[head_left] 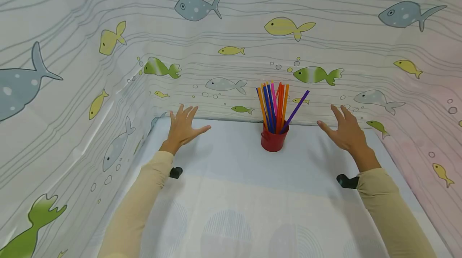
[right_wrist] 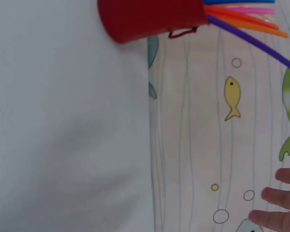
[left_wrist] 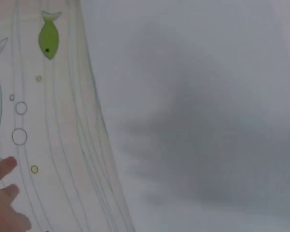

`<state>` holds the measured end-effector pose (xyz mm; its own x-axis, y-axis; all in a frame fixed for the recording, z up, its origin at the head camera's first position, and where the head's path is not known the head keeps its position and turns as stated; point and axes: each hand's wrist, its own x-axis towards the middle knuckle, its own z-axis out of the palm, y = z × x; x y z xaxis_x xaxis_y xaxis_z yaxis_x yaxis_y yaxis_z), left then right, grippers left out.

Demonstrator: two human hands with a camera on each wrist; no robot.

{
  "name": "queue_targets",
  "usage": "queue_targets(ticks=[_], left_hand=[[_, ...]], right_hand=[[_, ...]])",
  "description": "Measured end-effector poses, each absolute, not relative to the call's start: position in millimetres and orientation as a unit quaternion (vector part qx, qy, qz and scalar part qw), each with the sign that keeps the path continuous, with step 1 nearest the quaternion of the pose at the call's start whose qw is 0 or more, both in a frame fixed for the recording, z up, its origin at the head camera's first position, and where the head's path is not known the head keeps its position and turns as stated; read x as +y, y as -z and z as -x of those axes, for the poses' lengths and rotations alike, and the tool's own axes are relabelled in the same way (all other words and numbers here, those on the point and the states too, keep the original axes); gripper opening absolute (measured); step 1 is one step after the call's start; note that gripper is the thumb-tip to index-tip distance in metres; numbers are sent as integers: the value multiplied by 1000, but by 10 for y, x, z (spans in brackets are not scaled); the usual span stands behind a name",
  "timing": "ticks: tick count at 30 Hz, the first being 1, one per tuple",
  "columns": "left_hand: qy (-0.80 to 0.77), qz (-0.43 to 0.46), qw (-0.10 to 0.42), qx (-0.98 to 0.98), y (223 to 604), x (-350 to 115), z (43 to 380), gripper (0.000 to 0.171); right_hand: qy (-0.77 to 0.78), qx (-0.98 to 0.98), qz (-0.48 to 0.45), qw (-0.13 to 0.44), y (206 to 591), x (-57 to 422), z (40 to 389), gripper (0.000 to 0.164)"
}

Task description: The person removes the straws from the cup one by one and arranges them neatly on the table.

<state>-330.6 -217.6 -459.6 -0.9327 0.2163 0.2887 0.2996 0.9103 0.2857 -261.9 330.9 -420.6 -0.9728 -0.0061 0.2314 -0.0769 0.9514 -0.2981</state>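
Note:
My left hand [head_left: 183, 127] is held over the left back part of the table, fingers spread and nothing in it. Over the right back part, my right hand [head_left: 345, 130] has its fingers apart and is likewise bare. Between the two stands a small red bucket [head_left: 273, 141] at the back edge, nearer the right hand. Several thin coloured sticks [head_left: 274, 105] in orange, blue, pink, red and purple stand in it; one purple stick [head_left: 296, 109] leans out to the right. In the right wrist view the bucket [right_wrist: 150, 17] shows at the top, with fingertips [right_wrist: 280, 197] at the right edge.
A white table [head_left: 231, 162] with faint round patterns toward the front lies under both arms. Fish-printed curtains [head_left: 231, 65] rise behind it and along both sides. Dark wrist-worn pieces [head_left: 175, 172] show beside each sleeve.

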Motion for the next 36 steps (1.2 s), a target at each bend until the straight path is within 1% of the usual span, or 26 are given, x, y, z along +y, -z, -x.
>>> queue_targets(ticks=[4, 7, 10, 15, 21, 24, 28, 36], left_hand=[[350, 119, 80, -926, 4565, -1973, 3302, 98], [444, 126, 71, -884, 4523, -1751, 3326, 97], [492, 156, 69, -854, 4496, -1496, 3367, 96], [541, 193, 58, -817, 4538, -1069, 3396, 94], [578, 206, 41, -789, 4693, -639, 3354, 98], [585, 212, 35, -782, 4761, -458, 3323, 95], [591, 218, 31, -776, 4867, -277, 3314, 93], [604, 203, 12, -771, 5016, -29, 3299, 101]], right_hand=[[-293, -948, -6, 126, 4119, 3196, 2671, 81], [-368, -918, 13, 149, 4069, 3096, 2737, 74], [-416, -894, 37, 163, 4060, 3002, 2816, 70], [-469, -866, 60, 163, 4132, 2835, 2954, 65], [-530, -833, 72, 143, 4285, 2635, 3045, 59], [-548, -822, 80, 136, 4357, 2556, 3057, 56], [-571, -806, 87, 130, 4444, 2468, 3079, 54], [-601, -784, 91, 124, 4541, 2333, 3097, 51]])
